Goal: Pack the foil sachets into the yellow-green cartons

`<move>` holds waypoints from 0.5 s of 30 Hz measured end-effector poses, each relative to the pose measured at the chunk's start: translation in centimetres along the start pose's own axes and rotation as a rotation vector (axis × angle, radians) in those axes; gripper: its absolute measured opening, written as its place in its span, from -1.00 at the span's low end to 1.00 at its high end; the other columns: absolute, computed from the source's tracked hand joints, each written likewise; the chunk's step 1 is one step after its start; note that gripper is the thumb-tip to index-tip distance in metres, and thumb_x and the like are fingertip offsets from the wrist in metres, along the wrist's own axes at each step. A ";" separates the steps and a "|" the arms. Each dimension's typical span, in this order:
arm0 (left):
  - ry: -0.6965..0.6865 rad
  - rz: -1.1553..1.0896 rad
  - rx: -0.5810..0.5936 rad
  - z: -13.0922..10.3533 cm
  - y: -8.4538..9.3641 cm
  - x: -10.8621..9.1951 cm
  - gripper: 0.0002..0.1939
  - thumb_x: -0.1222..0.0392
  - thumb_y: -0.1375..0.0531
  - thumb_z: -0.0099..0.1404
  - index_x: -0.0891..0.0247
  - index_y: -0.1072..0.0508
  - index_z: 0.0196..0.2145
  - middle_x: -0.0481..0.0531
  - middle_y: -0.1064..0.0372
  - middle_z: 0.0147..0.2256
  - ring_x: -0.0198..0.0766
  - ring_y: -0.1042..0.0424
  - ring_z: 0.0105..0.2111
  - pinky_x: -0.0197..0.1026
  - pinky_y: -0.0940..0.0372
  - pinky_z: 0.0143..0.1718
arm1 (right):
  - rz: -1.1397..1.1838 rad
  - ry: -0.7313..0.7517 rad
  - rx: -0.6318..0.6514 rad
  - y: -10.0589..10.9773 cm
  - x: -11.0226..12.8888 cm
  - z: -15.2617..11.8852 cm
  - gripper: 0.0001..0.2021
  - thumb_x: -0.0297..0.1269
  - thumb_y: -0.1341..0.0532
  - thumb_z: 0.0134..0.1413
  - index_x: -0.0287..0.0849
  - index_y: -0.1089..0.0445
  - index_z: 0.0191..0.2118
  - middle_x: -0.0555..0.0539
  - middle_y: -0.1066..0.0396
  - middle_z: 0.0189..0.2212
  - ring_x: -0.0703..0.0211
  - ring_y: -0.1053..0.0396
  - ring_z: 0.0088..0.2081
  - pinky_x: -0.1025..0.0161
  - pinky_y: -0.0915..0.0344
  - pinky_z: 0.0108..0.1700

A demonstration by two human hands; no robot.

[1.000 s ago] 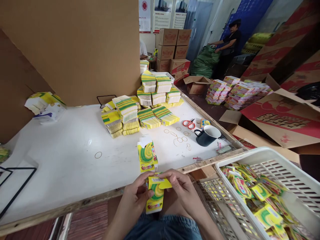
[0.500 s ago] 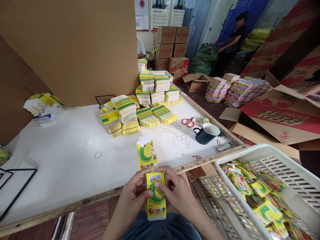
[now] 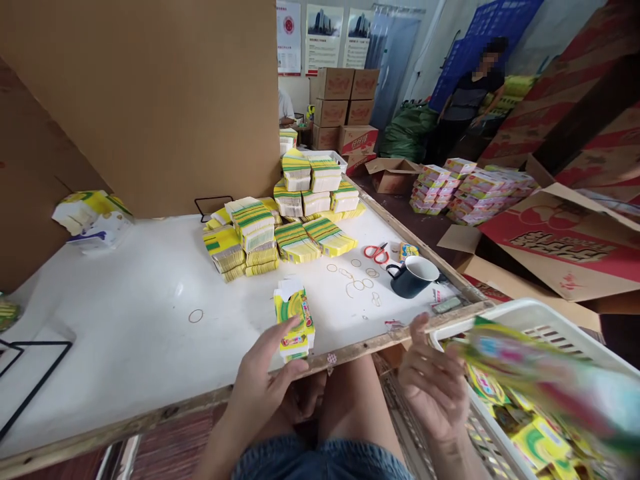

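Note:
My left hand (image 3: 263, 380) has its thumb and fingers apart, beside a small yellow and green carton stack (image 3: 295, 323) at the table's front edge; nothing shows in its grip. Right of it, my right hand (image 3: 435, 383) is raised by the white basket (image 3: 540, 303), palm up, fingers loosely bent and apart. A flat yellow-green packet (image 3: 540, 380), smeared by motion, is in the air over the basket, its left end close to my right fingertips. Whether they touch is unclear. Similar yellow packets (image 3: 543, 443) lie inside the basket.
Bundled yellow cartons (image 3: 253, 223) are piled on the white table (image 3: 150, 293). Red scissors (image 3: 376, 253), rubber bands and a dark mug (image 3: 413, 277) sit at its right. Open cardboard boxes (image 3: 565, 247) are beyond the basket. A person (image 3: 470, 100) stands at the back right.
Both hands have parted from the yellow box they held over my lap. My right hand has moved right to the basket, and a blurred packet now shows there. The left stays near the carton stack.

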State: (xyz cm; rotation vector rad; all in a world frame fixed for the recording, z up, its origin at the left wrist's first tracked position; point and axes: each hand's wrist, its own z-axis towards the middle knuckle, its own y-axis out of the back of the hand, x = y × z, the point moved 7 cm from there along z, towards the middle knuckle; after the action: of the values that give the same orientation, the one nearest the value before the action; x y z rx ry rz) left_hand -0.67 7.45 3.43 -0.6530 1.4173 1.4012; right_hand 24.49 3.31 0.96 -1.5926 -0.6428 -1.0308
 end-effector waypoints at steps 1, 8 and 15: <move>-0.038 0.168 0.006 0.6 0.2 0.4 -0.48 0.16 -0.24 0.22 0.13 -0.36 0.14 0.13 -0.33 0.16 0.03 -0.26 0.18 0.05 -0.18 0.19 | 0.101 -0.024 -0.030 0.6 0.0 0.1 -0.55 0.21 -0.06 0.16 0.01 -0.48 -0.15 0.13 -0.06 -0.68 0.39 0.20 -0.74 0.43 0.21 -0.77; -0.153 0.524 0.081 2.3 -0.5 2.4 -0.64 0.21 -0.24 0.19 0.13 -0.51 -0.02 0.09 -0.47 0.04 -0.04 -0.41 0.05 -0.02 -0.32 0.09 | 0.156 -0.363 0.131 -3.0 -5.3 -0.3 -0.57 0.14 -0.22 0.06 -0.13 -0.45 -0.17 0.02 -0.27 -0.54 0.30 -0.09 -0.60 0.35 -0.05 -0.58; -0.245 0.536 0.099 1.7 0.9 0.7 -0.76 0.21 -0.13 0.30 0.08 -0.61 -0.22 0.04 -0.59 -0.13 -0.09 -0.55 -0.12 -0.11 -0.44 -0.07 | -0.096 -0.377 0.169 -6.2 -7.4 -1.0 -0.56 0.11 -0.28 0.01 -0.25 -0.48 -0.29 -0.05 -0.43 -0.52 0.31 -0.18 -0.59 0.37 -0.02 -0.54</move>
State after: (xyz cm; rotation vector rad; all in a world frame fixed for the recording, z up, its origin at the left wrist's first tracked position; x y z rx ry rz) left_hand -1.28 9.42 3.47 -0.0221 1.5100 1.7371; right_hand 15.54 4.83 -2.41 -1.6309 -1.0421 -0.7255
